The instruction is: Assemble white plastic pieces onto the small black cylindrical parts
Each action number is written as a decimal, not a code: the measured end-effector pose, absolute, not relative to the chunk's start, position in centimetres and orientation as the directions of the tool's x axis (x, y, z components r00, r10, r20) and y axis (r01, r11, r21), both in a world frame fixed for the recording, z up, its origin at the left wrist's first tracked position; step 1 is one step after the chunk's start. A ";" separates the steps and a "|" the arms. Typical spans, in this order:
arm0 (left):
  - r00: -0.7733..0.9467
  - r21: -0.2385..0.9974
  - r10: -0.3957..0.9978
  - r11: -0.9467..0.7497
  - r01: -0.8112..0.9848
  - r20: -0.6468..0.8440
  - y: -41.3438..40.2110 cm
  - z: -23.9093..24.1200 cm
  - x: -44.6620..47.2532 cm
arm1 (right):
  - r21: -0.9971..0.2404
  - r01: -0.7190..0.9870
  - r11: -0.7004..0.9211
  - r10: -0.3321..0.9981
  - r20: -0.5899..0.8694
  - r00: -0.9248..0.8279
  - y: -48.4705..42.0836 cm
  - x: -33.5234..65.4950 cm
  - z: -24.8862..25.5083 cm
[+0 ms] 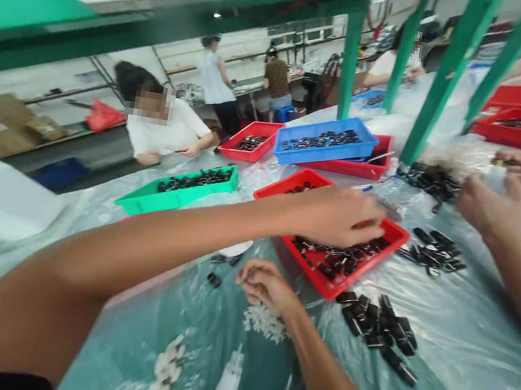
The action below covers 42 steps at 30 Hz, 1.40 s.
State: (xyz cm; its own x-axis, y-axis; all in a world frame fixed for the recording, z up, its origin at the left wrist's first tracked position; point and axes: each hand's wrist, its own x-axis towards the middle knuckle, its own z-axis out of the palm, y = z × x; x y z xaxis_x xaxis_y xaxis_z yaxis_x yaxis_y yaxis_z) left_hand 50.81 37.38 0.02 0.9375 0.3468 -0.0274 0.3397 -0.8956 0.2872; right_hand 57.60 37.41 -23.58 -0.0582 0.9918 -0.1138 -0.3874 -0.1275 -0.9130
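My left hand [348, 219] is stretched across a red tray [331, 292] of small black parts [329, 259]. Its fingers are curled together near the tray's right side, and motion blur hides anything between them. Lower down, my right hand [268, 285] hovers at a heap of tiny white pieces [264, 324]. The fingers there are bent inward and pressed close; what they hold, if anything, is too small to make out. A single black piece [213, 280] lies left of it. Closer to me stand a small white bottle with a thin tip [229, 381] and a clump of whitish pieces [168, 368].
Black parts [378, 326] lie in piles right of the tray. Beyond are a green tray [182, 189] and a blue tray [325, 143]. A co-worker's hands [501, 193] work at the right; another person sits across. A green shelf frame [350, 64] spans overhead with posts.
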 end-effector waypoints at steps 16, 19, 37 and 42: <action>0.466 0.105 0.874 -0.481 0.871 0.137 31.8 -19.9 21.9 | -0.768 -0.607 -0.203 0.937 0.027 -0.348 31.4 46.8 -24.7; 0.469 0.149 0.878 -0.479 0.865 0.096 32.0 -20.4 21.6 | -0.758 -0.620 -0.203 0.941 0.025 -0.339 31.4 46.6 -24.8; 0.107 0.642 0.983 0.016 0.766 -0.152 36.1 -18.7 26.8 | -0.756 -0.614 -0.229 0.956 -0.055 -0.289 33.4 45.3 -22.7; 0.130 0.825 0.933 0.224 0.519 -0.335 35.0 -16.0 27.9 | -0.651 -0.706 -0.280 0.940 -0.036 -0.340 33.1 44.0 -22.2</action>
